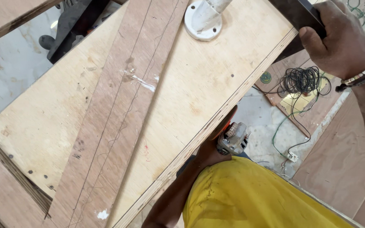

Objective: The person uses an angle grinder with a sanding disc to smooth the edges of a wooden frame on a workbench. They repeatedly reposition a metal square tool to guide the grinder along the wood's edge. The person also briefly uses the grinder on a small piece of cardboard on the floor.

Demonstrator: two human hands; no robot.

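At the bench (199,97) edge, right grip (343,40) clamps a dark flat tool (298,14); left grip (212,150), below it, wraps an angle grinder (232,138)

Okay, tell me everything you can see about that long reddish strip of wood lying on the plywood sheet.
The long reddish strip is a thin, flat plywood piece, darker and browner than the pale plywood sheet it lies flat on. It runs diagonally from the top middle of the view down to the lower left. Thin pencil lines, one straight and one wavy, run along its length. A white smear and small dark marks spot its face. Neither hand touches it.
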